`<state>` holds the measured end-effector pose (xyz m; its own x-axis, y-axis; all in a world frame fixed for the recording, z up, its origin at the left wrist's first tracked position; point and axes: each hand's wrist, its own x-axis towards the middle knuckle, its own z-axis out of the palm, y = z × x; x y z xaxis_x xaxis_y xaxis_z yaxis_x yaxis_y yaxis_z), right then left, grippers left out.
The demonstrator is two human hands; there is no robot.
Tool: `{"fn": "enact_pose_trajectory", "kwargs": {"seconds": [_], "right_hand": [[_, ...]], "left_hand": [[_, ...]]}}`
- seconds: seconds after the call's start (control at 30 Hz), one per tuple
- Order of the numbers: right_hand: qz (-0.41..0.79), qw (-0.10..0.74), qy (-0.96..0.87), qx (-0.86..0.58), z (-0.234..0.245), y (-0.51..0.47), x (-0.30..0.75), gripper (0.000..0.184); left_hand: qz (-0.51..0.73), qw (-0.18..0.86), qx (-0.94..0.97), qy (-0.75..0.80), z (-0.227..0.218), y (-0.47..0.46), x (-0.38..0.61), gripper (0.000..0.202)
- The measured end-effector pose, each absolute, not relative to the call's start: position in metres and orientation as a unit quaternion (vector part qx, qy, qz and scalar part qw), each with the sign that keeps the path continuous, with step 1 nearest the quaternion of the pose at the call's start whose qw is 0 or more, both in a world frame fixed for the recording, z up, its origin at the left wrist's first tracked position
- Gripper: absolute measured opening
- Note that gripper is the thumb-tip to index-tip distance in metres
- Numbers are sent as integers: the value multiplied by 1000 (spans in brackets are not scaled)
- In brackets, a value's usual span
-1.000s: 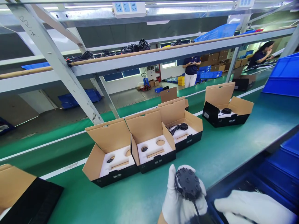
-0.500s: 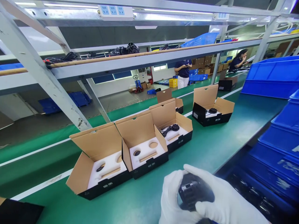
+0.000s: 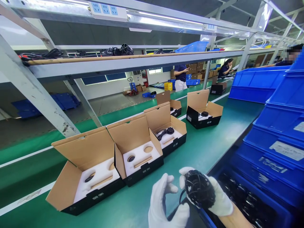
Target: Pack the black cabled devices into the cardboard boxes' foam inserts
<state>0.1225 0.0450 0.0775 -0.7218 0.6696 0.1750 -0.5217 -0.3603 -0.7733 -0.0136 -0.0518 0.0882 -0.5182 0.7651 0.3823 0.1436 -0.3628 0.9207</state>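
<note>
My right hand (image 3: 219,199), in a white glove, is closed around a round black device (image 3: 199,189) with a ribbed face, held above the near edge of the green belt (image 3: 204,148). A thin black cord (image 3: 181,197) runs from the device down toward my left hand (image 3: 163,204). That gloved hand is curled just left of the device, and the cord seems to pass into it. Ahead, two open cardboard boxes (image 3: 87,177) (image 3: 137,155) show white foam inserts with bare cut-outs.
Farther along the belt, three more open boxes (image 3: 168,133) (image 3: 204,110) (image 3: 169,101) hold black devices with cords. Stacked blue bins (image 3: 273,142) line the right side. A shelf rail (image 3: 106,65) overhead carries black parts. Other people (image 3: 180,76) (image 3: 225,66) stand in the background.
The device has passed from my left hand to my right hand. My left hand has let go of its body and dropped to the cord. The view has shifted right, so the boxes sit further left.
</note>
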Motion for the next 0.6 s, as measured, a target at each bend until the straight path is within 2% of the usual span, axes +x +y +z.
{"fn": "enact_pose_trajectory", "kwargs": {"seconds": [0.07,0.13,0.2,0.27,0.33,0.4,0.43,0.5,0.53,0.6], "right_hand": [[770,363,-511,-116,83,45,125,69],[696,340,-614,-150,93,45,128,71],[627,314,-691,-176,105,46,130,69],[579,309,-730,-192,117,48,130,67],[503,334,-774,-191,130,50,127,76],[315,393,-852,-146,147,51,118,92],[195,415,-882,-107,158,51,112,93],[-4,427,-904,-29,185,47,97,72],[-47,418,-907,-5,199,45,90,61],[-47,395,-918,-2,226,42,75,44]], "left_hand": [[683,175,468,533,93,-51,-13,56],[654,124,514,540,100,-51,-14,67],[629,125,536,550,111,-51,-18,70],[629,212,511,547,125,-51,-25,66],[635,333,461,523,141,-51,-34,64],[635,407,433,493,156,-52,-44,62],[637,415,434,483,163,-52,-48,60],[638,410,448,473,172,-49,-57,57],[629,410,455,479,173,-47,-60,59],[589,419,463,513,168,-41,-68,66]]}}
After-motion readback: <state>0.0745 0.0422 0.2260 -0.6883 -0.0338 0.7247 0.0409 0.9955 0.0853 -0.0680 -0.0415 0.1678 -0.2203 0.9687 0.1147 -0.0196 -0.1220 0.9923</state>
